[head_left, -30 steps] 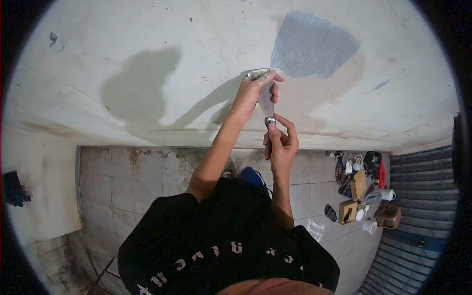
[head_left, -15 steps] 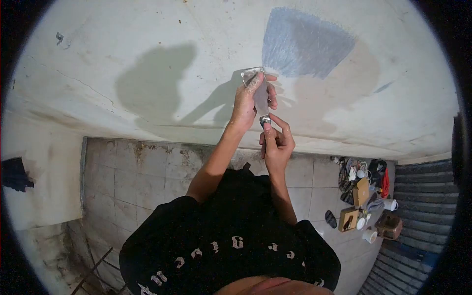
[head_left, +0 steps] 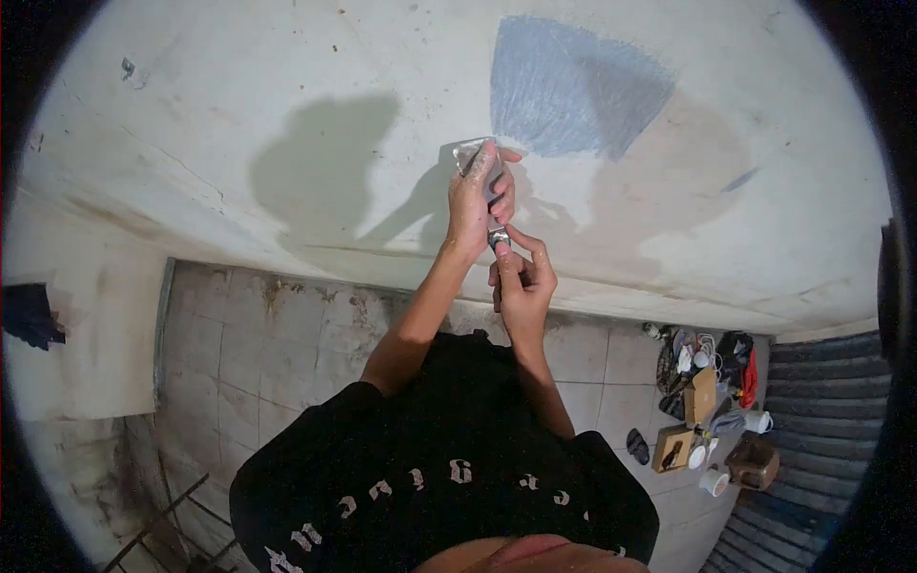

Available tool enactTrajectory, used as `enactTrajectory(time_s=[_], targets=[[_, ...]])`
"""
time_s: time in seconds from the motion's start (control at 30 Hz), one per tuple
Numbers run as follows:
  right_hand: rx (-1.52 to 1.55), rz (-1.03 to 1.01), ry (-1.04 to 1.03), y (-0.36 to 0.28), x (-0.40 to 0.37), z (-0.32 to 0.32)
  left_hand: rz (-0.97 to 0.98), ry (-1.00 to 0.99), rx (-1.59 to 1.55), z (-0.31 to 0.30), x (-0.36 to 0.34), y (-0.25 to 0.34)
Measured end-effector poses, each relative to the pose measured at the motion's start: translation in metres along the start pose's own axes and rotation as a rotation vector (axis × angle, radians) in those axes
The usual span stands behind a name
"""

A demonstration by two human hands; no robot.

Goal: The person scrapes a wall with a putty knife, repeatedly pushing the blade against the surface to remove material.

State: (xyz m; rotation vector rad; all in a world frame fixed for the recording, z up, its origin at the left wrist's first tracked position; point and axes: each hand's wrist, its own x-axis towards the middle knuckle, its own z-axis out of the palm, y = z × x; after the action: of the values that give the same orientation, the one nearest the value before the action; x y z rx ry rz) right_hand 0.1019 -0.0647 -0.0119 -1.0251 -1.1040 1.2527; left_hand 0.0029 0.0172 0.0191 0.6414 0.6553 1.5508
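Note:
A scraper with a metal blade is held between my two hands in front of a pale wall. My left hand is closed around its blade, the thumb lying along the face near the wide edge, with whitish residue on the thumb. Just below, my right hand pinches the lower part by the handle, which its fingers mostly hide. Above and to the right of my hands, a blue-grey patch marks the wall.
Tiled floor lies below the wall. At the right are an open cardboard box, white containers, a brown bin, a dark sandal and a corrugated shutter. Dark cloth hangs at the left.
Both hands and the scraper have shifted slightly left and down in view. The left fingers sit closer around the blade, and the view itself has moved a little.

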Motion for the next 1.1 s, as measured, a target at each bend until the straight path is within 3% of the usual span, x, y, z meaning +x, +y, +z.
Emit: enactTrajectory(time_s=[0.53, 0.8, 0.9, 1.0, 1.1], targets=[[-0.055, -0.168, 0.057, 0.020, 0.003, 0.006, -0.024, 0.069, 0.065, 0.004, 0.002, 0.002], [-0.021, -0.113, 0.044, 0.005, -0.004, 0.008, -0.007, 0.071, 0.089, 0.011, -0.003, 0.014], [0.008, -0.231, 0.058, -0.018, 0.010, 0.018, 0.042, 0.106, 0.112, 0.041, -0.001, 0.046], [0.086, -0.244, 0.077, -0.045, 0.018, 0.039, 0.116, -0.091, 0.083, 0.050, 0.012, 0.073], [0.091, -0.252, 0.075, -0.017, 0.012, 0.039, 0.011, -0.031, 0.095, 0.035, 0.009, 0.059]])
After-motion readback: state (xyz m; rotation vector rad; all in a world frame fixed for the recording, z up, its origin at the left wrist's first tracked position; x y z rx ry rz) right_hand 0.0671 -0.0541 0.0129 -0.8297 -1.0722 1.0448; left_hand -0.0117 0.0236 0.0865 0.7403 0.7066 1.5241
